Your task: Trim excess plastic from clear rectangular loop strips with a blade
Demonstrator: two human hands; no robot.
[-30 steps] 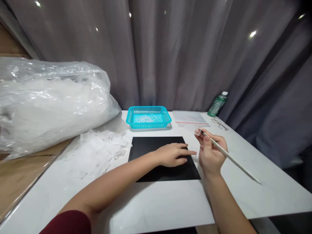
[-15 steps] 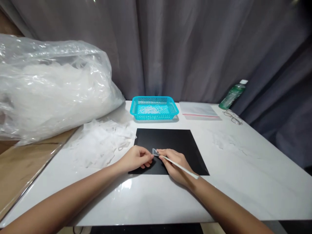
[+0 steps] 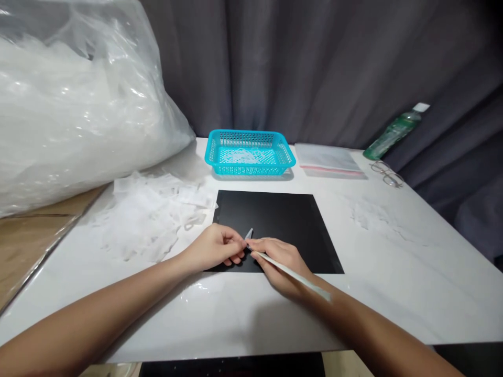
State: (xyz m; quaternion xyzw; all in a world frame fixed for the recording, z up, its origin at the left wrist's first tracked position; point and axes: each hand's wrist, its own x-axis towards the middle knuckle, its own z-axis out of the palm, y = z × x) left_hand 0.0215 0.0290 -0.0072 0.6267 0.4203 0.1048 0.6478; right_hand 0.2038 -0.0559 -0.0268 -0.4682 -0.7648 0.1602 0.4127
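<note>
Curtained white table [image 3: 393, 272] | black mat [image 3: 291, 220] gives contrast | your left hand [image 3: 214, 248] pinches small clear piece [image 3: 249, 234] over the mat's near edge | your right hand [image 3: 281, 259] grips thin white stick [image 3: 294, 273], tip at the piece.

Plastic bag [image 3: 78, 104] cut off top/left, clear piece [image 3: 249, 234] btwn hands too small.
</note>
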